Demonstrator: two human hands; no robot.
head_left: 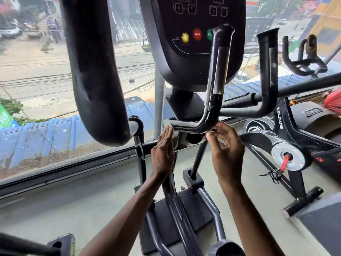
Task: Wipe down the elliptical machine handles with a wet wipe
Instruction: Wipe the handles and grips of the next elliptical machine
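Wiping the inner handle's low bar

Wet wipe (167, 124) sits at the left end of the handle (186, 126), whose bar runs left-right. Left hand (162, 150), fingers flat together, presses it; right hand (226, 145) curls under the elbow, grip unclear.

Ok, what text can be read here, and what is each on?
"STOP": red button on the console.
"WELCARE": spin bike frame.
"FITNESS": grey plate behind that bike.
The green button has its word half hidden by the handle; console small print and the green street sign are too blurred.
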